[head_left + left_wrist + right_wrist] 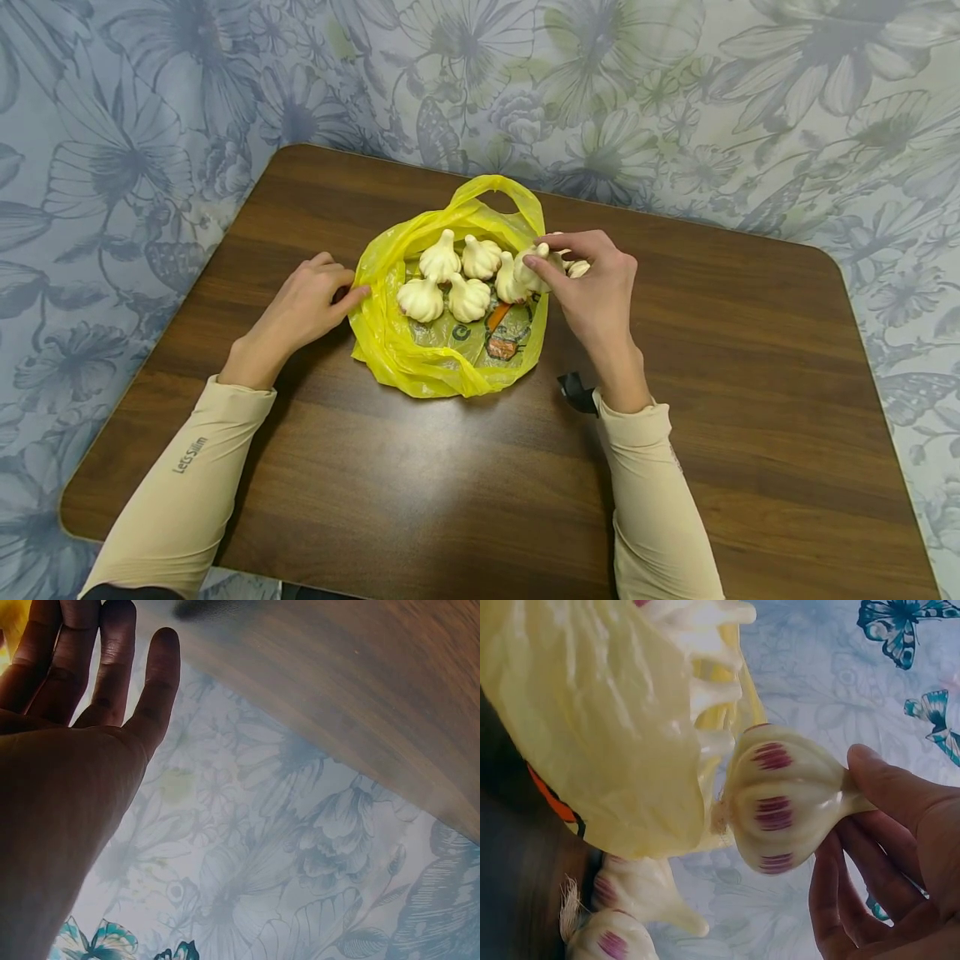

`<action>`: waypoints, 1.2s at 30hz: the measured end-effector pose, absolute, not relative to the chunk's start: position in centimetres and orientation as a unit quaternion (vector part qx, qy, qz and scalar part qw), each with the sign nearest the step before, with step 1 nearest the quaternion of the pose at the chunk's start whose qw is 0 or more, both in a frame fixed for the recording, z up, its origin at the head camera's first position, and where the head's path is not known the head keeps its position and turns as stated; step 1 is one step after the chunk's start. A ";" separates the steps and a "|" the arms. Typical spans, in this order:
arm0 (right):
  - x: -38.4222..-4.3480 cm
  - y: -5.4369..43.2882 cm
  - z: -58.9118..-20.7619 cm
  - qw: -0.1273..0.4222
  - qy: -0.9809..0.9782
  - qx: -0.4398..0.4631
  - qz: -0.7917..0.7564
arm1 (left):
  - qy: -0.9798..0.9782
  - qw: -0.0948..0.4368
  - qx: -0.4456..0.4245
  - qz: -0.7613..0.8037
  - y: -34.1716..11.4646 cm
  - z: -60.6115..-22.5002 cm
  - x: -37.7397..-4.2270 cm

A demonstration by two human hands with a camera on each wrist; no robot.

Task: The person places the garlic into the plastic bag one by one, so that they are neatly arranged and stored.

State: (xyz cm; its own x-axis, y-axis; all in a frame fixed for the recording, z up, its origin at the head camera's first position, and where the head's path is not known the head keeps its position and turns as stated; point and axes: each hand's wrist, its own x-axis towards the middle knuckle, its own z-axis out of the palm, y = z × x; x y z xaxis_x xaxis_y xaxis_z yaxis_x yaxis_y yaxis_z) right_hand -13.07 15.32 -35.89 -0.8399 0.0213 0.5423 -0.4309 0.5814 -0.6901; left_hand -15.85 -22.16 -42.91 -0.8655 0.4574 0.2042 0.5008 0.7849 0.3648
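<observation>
Currently, the right grip [596,287] pinches a garlic bulb [780,802] by its stem at the right rim of a yellow plastic bag [420,377]; the left grip [306,302] pinches the opposite rim.

Homelike room, floral-and-butterfly wallpaper [750,100], wood-grain table [420,483] against it

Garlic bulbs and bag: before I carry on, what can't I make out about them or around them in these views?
- Head view: the bulbs behind the right grip; it covers most of them, so no sure count.
- Right wrist view: most of the inside of the yellow bag; its own wall hides it.
- Right wrist view: the lowest bulb; cut by the bottom edge.
- Left wrist view: a dark shape; blurred, cut by the top edge.
</observation>
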 end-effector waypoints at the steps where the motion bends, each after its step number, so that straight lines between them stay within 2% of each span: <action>1: -13.0 15.2 -35.9 0.246 -0.853 0.122 0.443 | -0.943 0.052 -0.254 -0.207 -22.1 -42.9 -15.9; 8: -12.7 14.9 -35.9 0.149 -0.866 0.161 0.450 | -0.944 0.051 -0.253 -0.207 -22.2 -42.9 -15.9; 21: -12.9 14.8 -36.8 0.022 -0.862 0.197 0.467 | -0.941 0.054 -0.258 -0.211 -22.2 -43.1 -16.0; 30: -12.6 15.7 -38.1 0.000 -0.875 0.187 0.446 | -0.936 0.055 -0.271 -0.216 -22.0 -43.4 -16.0; 36: -12.4 16.0 -39.2 0.023 -0.884 0.189 0.426 | -0.940 0.059 -0.262 -0.212 -22.3 -43.2 -15.9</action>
State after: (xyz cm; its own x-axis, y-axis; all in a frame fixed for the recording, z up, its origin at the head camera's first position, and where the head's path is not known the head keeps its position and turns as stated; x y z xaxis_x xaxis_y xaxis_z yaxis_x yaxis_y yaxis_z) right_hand -12.37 16.00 -39.17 -0.9278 -0.3139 0.2018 -0.3533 0.5651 -0.7456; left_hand -15.90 -22.28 -43.20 -0.8558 0.4676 0.2211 0.5173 0.7730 0.3673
